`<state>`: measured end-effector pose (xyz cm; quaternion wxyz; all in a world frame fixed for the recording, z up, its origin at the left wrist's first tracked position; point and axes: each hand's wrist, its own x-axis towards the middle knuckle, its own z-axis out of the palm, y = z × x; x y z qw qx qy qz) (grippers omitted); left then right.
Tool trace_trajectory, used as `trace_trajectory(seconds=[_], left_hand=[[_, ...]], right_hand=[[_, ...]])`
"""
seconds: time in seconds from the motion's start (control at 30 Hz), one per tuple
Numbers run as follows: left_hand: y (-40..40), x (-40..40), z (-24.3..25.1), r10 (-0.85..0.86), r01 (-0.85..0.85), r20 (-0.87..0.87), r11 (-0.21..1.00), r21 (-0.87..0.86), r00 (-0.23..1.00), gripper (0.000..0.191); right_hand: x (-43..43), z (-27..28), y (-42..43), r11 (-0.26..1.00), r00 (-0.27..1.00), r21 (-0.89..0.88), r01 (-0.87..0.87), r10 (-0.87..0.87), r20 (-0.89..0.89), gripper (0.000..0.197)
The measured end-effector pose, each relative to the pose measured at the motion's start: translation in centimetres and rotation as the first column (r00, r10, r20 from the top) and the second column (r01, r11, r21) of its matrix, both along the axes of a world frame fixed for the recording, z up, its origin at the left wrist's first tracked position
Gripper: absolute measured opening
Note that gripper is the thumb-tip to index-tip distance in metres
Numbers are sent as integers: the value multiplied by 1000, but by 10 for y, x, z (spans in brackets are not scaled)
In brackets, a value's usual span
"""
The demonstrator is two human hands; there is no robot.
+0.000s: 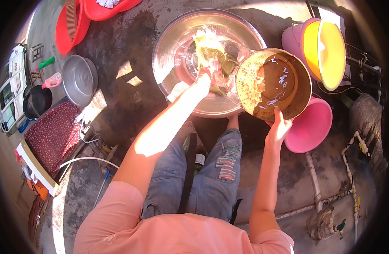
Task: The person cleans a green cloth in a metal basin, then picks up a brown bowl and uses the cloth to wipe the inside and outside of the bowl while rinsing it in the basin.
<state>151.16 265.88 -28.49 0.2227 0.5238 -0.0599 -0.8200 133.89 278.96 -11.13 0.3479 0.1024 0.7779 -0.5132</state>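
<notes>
A large round metal basin [172, 31] stands on the ground before me. My left hand [204, 77] is inside it among moving water, against a pale yellow-green wet item [207, 46], perhaps cloth or leaves; glare hides the fingers, so its grip is unclear. My right hand [278, 125] holds the near rim of a worn round metal pan [286, 79], thumb inside. The pan is tilted over the basin's right side, and water runs from it into the basin.
Right of the basin are a yellow basin [334, 54] on a pink bucket [296, 38], and a pink basin [308, 127]. On the left lie an aluminium basin [79, 79], red tubs [63, 38], a black pan [37, 101] and a white hose [86, 158]. Pipes [315, 181] run at lower right.
</notes>
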Motion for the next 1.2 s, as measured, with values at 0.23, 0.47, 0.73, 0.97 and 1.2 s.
trace_trajectory(seconds=[0.23,0.47,0.73,0.97,1.2], left_hand=[[-28,-7,-11,-50,66,-124,989,129,991,17],[-28,-52,24,-182,184,74,983,-13,980,23],[-36,-61,48,-228,228,-14,973,20,974,28],[-7,-44,85,-434,461,195,879,-124,879,35],[30,-48,77,-456,689,770,724,28,447,45]], right_hand=[[-4,3,-46,991,923,31,-132,134,-360,22],[-25,11,-45,940,615,35,-338,249,-749,36],[-76,-16,23,978,457,0,-210,98,-884,47],[-164,-83,215,799,725,521,299,165,-669,44],[-238,-215,326,516,874,834,194,295,-386,49]])
